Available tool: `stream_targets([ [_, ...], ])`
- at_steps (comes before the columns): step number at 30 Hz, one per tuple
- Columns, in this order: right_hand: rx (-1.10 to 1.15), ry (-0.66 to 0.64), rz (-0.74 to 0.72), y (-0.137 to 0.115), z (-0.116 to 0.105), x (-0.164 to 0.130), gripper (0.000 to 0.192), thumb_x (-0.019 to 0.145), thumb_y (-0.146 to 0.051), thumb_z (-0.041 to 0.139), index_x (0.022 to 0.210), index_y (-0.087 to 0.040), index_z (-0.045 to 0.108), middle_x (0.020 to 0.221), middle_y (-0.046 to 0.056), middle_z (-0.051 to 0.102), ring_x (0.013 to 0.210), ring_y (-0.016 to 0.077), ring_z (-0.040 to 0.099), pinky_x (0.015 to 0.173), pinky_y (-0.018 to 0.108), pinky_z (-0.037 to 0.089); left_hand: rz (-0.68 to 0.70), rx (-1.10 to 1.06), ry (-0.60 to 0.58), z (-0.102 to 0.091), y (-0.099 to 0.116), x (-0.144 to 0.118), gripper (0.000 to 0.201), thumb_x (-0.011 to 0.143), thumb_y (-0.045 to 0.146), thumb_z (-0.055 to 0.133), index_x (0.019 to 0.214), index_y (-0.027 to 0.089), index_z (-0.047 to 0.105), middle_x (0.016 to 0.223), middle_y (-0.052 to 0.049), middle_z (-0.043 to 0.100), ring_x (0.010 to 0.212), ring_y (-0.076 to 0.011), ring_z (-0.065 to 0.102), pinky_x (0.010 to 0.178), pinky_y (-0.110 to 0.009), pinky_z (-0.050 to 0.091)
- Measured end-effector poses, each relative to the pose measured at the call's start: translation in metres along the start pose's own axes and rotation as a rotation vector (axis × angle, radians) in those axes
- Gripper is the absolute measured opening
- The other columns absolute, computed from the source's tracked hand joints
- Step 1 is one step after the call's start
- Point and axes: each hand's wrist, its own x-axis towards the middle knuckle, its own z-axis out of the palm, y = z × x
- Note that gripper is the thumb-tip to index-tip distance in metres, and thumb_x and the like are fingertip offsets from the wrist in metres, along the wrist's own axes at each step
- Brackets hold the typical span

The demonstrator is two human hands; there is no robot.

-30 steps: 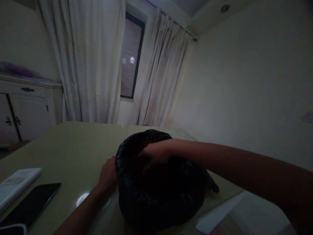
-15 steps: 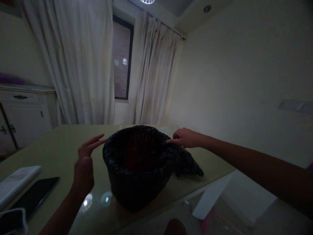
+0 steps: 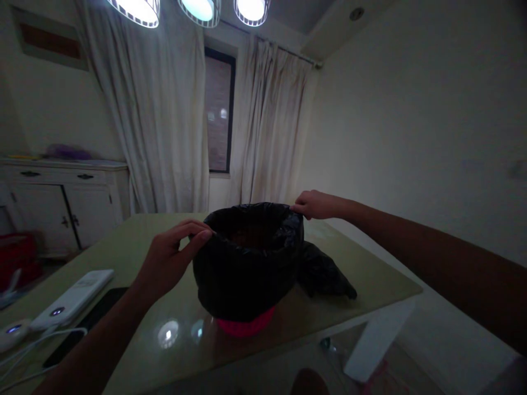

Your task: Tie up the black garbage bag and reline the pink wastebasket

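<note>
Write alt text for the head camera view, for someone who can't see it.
Two hands pinch opposite sides of a black bag lining a pink bin on a glossy table: left hand near rim, right hand far rim. A power bank lies left.

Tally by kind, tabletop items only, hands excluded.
Bin with black bag fitted: 1
Loose black bags: 1
White power banks: 1
Dark phones: 1
Small white devices with cable: 1
Total: 5
</note>
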Motion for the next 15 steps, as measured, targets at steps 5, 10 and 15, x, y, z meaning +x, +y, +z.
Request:
stream_targets([
  [5, 0.319, 0.151, 0.089, -0.004, -0.011, 0.009, 0.053, 0.109, -0.038, 0.054, 0.06, -0.017, 0.056, 0.058, 0.002, 0.055, 0.056, 0.0126, 0.048, 0.064, 0.03, 0.037, -0.04, -0.02, 0.063, 0.008, 0.027, 0.024, 0.038, 0.095, 0.057, 0.07, 0.081, 0.023, 0.078, 0.075, 0.0, 0.074, 0.072, -0.0183, 0.066, 0.068, -0.027, 0.053],
  [10, 0.973, 0.291, 0.265, -0.018, -0.017, 0.021, 0.043, 0.108, -0.031, 0.058, 0.068, -0.02, 0.046, 0.057, -0.005, 0.039, 0.05, 0.0088, 0.034, 0.052, 0.026, 0.025, -0.225, -0.29, 0.208, 0.019, 0.039, 0.051, 0.041, 0.092, 0.059, 0.075, 0.079, 0.021, 0.069, 0.066, 0.004, 0.061, 0.058, -0.0128, 0.053, 0.052, -0.024, 0.041],
  [15, 1.205, 0.464, 0.12, -0.035, -0.034, 0.036, 0.028, 0.112, -0.031, 0.056, 0.089, -0.015, 0.062, 0.085, 0.005, 0.066, 0.064, 0.0107, 0.059, 0.062, 0.025, 0.047, -0.266, -0.355, 0.479, 0.008, 0.043, 0.079, 0.038, 0.104, 0.047, 0.064, 0.077, 0.021, 0.057, 0.065, 0.007, 0.052, 0.06, -0.0093, 0.051, 0.055, -0.025, 0.038],
])
